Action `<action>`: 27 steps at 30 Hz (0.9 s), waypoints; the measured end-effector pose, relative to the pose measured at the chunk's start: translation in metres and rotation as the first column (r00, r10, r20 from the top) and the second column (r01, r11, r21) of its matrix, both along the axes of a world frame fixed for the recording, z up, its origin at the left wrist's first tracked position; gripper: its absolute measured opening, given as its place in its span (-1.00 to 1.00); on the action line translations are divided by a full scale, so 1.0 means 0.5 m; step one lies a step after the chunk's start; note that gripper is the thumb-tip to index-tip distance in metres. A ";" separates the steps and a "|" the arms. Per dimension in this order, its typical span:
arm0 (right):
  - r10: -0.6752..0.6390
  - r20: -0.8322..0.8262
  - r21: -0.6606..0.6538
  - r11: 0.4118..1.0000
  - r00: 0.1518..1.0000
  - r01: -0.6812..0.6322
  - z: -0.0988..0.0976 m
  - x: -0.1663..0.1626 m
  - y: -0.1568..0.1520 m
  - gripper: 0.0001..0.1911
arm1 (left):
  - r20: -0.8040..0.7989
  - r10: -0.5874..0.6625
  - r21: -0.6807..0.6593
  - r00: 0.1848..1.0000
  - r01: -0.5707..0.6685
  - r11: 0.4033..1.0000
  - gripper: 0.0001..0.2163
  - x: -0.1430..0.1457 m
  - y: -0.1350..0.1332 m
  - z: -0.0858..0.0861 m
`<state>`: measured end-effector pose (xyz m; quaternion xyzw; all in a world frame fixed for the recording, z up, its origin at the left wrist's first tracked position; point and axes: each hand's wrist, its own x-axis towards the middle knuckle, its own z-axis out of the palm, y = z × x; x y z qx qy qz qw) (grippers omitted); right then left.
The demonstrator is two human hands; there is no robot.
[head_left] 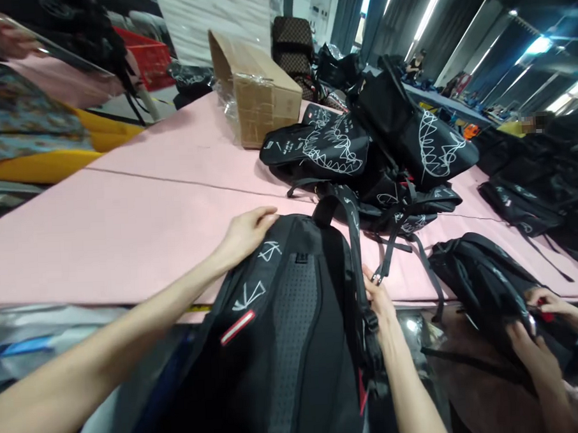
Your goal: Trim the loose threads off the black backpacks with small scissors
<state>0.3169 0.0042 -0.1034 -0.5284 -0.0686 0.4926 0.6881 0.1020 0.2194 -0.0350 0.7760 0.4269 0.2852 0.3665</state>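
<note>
A black backpack stands in front of me at the table's edge, its padded mesh back panel facing me. White scribbled drawings and a red-and-white tag mark its left shoulder strap. My left hand grips the upper left edge of the bag, fingers partly hidden behind it. At the right side, my right hand is closed on the backpack's edge beside the right shoulder strap; some of its fingers are out of sight. The lower part of the bag is dark and runs out of view.
Several black backpacks with white drawings are piled on the pink table beyond mine. A cardboard box stands behind them. At right, a co-worker's hands handle another black backpack. A person in patterned clothing is at far left.
</note>
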 end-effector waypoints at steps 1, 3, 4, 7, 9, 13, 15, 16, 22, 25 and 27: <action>0.015 -0.033 0.019 1.000 0.999 -0.014 -0.010 0.003 0.000 -0.48 | 0.034 -0.045 0.039 0.998 0.044 0.998 -0.62 0.055 0.028 -0.007; 0.045 -0.072 0.048 0.998 0.996 -0.042 -0.025 0.011 -0.004 -0.54 | 0.107 -0.176 0.064 0.979 0.169 0.983 -0.61 0.155 0.076 -0.027; 0.051 -0.081 0.051 0.998 0.995 -0.047 -0.031 0.017 -0.007 -0.56 | 0.138 -0.238 0.051 0.961 0.233 0.971 -0.60 0.197 0.096 -0.038; 0.021 -0.080 0.015 1.000 0.997 -0.020 -0.047 0.038 -0.017 -0.56 | 0.137 -0.393 0.022 0.909 0.393 0.919 -0.60 0.280 0.133 -0.074; 0.009 -0.027 -0.046 0.999 1.000 -0.010 -0.055 0.053 -0.024 -0.53 | 0.082 -0.450 0.022 0.889 0.450 0.893 -0.62 0.303 0.147 -0.093; -0.061 0.407 -0.174 0.974 0.912 0.143 -0.022 0.048 -0.029 -0.57 | -0.118 -0.359 -0.046 0.926 0.356 0.933 -0.73 0.331 0.173 -0.123; -0.122 0.722 -0.073 0.965 0.681 0.250 0.026 0.022 -0.009 -0.70 | -0.198 -0.294 -0.081 0.935 0.283 0.956 -0.77 0.351 0.184 -0.139; -0.109 0.835 -0.001 0.980 0.539 0.199 0.052 0.007 0.010 -0.75 | -0.218 -0.268 -0.093 0.938 0.253 0.963 -0.78 0.360 0.187 -0.147; 0.511 0.826 -0.550 0.822 -0.236 -0.144 0.124 0.001 0.190 -0.60 | -0.165 -0.085 0.091 0.983 0.101 0.991 -0.80 0.338 0.170 -0.144; 0.647 0.730 -0.626 0.762 -0.221 0.166 0.112 0.055 0.236 -0.61 | -0.173 -0.310 0.438 0.935 0.355 0.826 -0.88 0.299 0.165 -0.122; 0.651 0.741 -0.630 0.759 -0.164 0.167 0.108 0.083 0.241 -0.50 | -0.361 -0.493 0.545 0.792 0.608 0.577 -0.89 0.290 0.169 -0.114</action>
